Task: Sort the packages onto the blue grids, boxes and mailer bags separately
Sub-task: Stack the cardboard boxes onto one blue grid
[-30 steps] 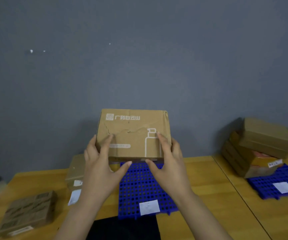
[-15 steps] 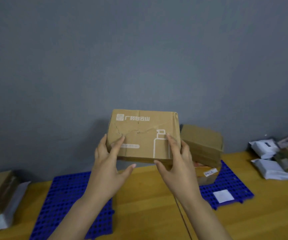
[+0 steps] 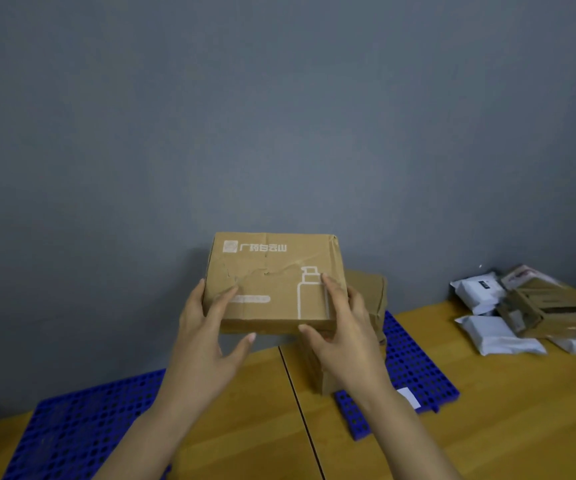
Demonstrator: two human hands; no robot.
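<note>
The left hand (image 3: 207, 337) and right hand (image 3: 345, 334) hold the cardboard box (image 3: 272, 282) in the air above the counter (image 3: 504, 410), fingers (image 3: 226, 299) spread on its printed face and thumbs below its near edge. In 1 second it has travelled from over the left blue grid (image 3: 82, 434) to just in front of the stack of boxes (image 3: 366, 292) on the right blue grid (image 3: 414, 372), so setting it down there looks next. Its long axis runs left to right, with the printed face tilted toward the camera and the bottle drawing upright.
</note>
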